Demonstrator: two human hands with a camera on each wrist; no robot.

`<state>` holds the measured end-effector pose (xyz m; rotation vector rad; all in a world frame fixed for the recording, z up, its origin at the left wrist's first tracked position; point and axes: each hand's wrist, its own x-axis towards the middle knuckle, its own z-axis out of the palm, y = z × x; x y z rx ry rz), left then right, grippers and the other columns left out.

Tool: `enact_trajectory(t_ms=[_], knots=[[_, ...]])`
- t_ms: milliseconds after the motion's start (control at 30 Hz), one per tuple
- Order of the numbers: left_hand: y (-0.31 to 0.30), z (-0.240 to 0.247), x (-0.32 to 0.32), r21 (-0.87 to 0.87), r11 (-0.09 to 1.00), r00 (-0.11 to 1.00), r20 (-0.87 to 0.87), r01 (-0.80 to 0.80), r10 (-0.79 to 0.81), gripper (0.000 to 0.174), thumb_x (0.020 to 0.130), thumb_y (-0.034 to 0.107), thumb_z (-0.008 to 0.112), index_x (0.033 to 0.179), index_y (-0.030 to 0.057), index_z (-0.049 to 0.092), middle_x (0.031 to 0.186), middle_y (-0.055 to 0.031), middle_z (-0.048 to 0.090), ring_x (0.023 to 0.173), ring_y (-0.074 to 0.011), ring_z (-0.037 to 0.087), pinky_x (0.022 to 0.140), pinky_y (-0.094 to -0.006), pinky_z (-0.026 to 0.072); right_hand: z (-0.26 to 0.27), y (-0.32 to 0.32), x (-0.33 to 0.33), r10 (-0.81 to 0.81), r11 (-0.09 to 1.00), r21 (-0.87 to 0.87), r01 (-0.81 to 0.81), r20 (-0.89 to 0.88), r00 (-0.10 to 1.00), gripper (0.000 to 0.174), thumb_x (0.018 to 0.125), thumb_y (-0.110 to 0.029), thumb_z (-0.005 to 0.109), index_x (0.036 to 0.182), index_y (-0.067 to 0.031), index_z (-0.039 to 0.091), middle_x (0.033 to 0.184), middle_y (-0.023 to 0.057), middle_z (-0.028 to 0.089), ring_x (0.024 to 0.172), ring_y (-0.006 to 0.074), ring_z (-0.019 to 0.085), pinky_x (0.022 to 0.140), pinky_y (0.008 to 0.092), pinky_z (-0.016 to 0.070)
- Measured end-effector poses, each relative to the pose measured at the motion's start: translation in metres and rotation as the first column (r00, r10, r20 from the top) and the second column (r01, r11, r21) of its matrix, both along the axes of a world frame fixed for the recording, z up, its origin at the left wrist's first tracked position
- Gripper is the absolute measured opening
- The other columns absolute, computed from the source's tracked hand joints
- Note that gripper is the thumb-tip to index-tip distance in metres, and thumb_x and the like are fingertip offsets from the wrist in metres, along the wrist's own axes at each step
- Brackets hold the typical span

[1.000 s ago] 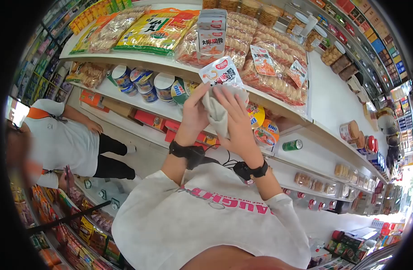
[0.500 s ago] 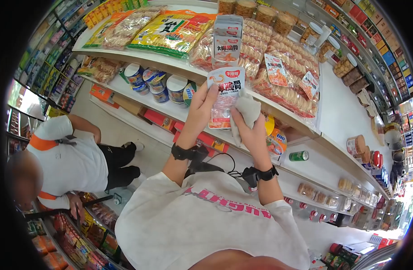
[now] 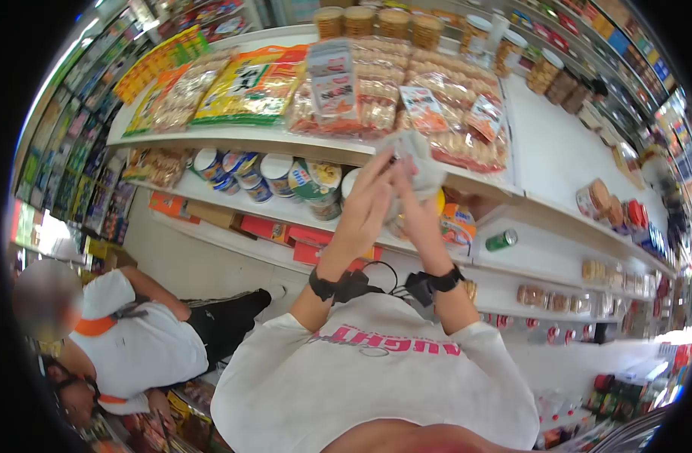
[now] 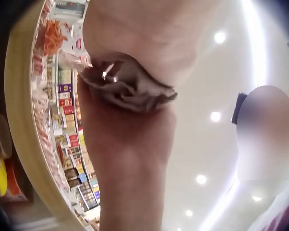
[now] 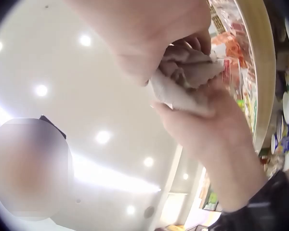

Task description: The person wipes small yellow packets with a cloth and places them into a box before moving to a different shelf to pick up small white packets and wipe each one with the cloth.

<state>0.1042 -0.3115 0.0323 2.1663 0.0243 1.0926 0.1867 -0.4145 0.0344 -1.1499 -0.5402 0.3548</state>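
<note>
The head camera looks down past the shirt; both wrist cameras, close in, face the ceiling; all three share the cloth.

Yellow bags on shelf above white-lidded tubs

Both hands hold a pale cloth near a white shelf bearing bagged snacks.
</note>
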Motion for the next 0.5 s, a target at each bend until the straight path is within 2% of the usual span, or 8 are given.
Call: enact_trajectory(t_ms=[33, 67, 167, 200, 300, 367, 400, 500], knots=[[0.004, 0.008, 0.000, 0.108, 0.994, 0.999, -0.026, -0.036, 0.039, 0.040, 0.105, 0.017, 0.052, 0.142, 0.0005, 0.054, 0.142, -0.0141, 0.057, 0.128, -0.0235, 0.057, 0.098, -0.0338, 0.0501, 0.007, -0.002, 0.011, 0.040, 0.999, 0.009, -0.039, -0.136, 0.990, 0.044, 0.100, -0.021, 0.068, 0.135, 0.0032, 0.057, 0.124, 0.0069, 0.066, 0.111, 0.0120, 0.061, 0.096, 0.0273, 0.0482], [-0.006, 0.013, -0.005, -0.312, 0.950, 0.995, -0.081, 0.028, -0.056, 0.038, 0.098, 0.009, 0.062, 0.136, 0.0014, 0.060, 0.141, -0.0152, 0.056, 0.124, -0.0218, 0.058, 0.097, -0.0351, 0.0493, 0.003, -0.003, 0.018, -0.004, 1.000, 0.016, 0.005, -0.087, 0.996, 0.043, 0.100, -0.021, 0.069, 0.135, 0.0030, 0.057, 0.122, 0.0066, 0.067, 0.109, 0.0112, 0.061, 0.095, 0.0267, 0.0486], [0.002, 0.012, -0.010, -0.243, 0.956, 0.986, -0.044, -0.164, 0.159, 0.035, 0.092, 0.006, 0.071, 0.126, -0.0021, 0.066, 0.130, -0.0153, 0.060, 0.116, -0.0228, 0.061, 0.085, -0.0317, 0.0527, -0.012, -0.005, 0.031, -0.101, 0.995, 0.005, 0.100, 0.043, 0.994, 0.041, 0.099, -0.020, 0.070, 0.132, 0.0026, 0.059, 0.118, 0.0058, 0.068, 0.104, 0.0096, 0.063, 0.091, 0.0253, 0.0495], [0.006, 0.007, -0.012, -0.302, 0.947, 0.994, -0.060, -0.106, 0.093, 0.029, 0.093, 0.010, 0.072, 0.118, -0.0035, 0.068, 0.112, -0.0102, 0.069, 0.096, -0.0141, 0.065, 0.072, -0.0250, 0.0512, -0.014, -0.005, 0.032, -0.094, 0.995, -0.030, 0.097, 0.080, 0.992, 0.040, 0.099, -0.020, 0.070, 0.131, 0.0025, 0.060, 0.116, 0.0056, 0.069, 0.102, 0.0095, 0.063, 0.090, 0.0250, 0.0496], [0.010, -0.008, -0.021, -0.717, 0.697, 0.960, -0.172, 0.032, -0.221, 0.026, 0.096, 0.011, 0.070, 0.117, -0.0041, 0.067, 0.092, -0.0042, 0.072, 0.078, -0.0069, 0.063, 0.066, -0.0209, 0.0486, -0.010, 0.000, 0.021, -0.083, 0.995, -0.039, 0.086, 0.083, 0.993, 0.038, 0.097, -0.017, 0.072, 0.128, 0.0037, 0.062, 0.114, 0.0058, 0.069, 0.100, 0.0097, 0.063, 0.089, 0.0245, 0.0492], [0.017, -0.013, -0.028, -0.689, 0.725, 0.988, -0.103, 0.012, -0.114, 0.022, 0.100, 0.016, 0.067, 0.111, -0.0039, 0.068, 0.083, 0.0002, 0.070, 0.074, -0.0021, 0.060, 0.064, -0.0210, 0.0487, -0.006, 0.001, 0.016, -0.063, 0.997, -0.039, 0.066, 0.074, 0.995, 0.038, 0.097, -0.016, 0.073, 0.127, 0.0043, 0.062, 0.115, 0.0062, 0.068, 0.100, 0.0101, 0.062, 0.089, 0.0248, 0.0490], [0.020, -0.014, -0.032, -0.716, 0.699, 0.997, -0.051, 0.009, -0.065, 0.022, 0.101, 0.017, 0.066, 0.109, -0.0036, 0.068, 0.084, 0.0003, 0.069, 0.074, -0.0024, 0.060, 0.064, -0.0211, 0.0489, -0.012, 0.007, 0.023, -0.116, 0.992, -0.011, 0.122, 0.224, 0.968, 0.040, 0.096, -0.015, 0.073, 0.129, 0.0044, 0.061, 0.117, 0.0061, 0.066, 0.100, 0.0105, 0.061, 0.088, 0.0255, 0.0492], [0.035, -0.010, -0.044, -0.761, 0.646, 0.988, 0.047, -0.062, 0.150, 0.020, 0.104, 0.019, 0.062, 0.106, -0.0009, 0.065, 0.088, 0.0011, 0.066, 0.078, -0.0033, 0.060, 0.068, -0.0216, 0.0500, -0.016, 0.003, 0.033, -0.071, 0.997, -0.025, 0.072, 0.033, 0.997, 0.041, 0.098, -0.015, 0.070, 0.132, 0.0048, 0.059, 0.123, 0.0089, 0.064, 0.106, 0.0123, 0.061, 0.093, 0.0267, 0.0480]])
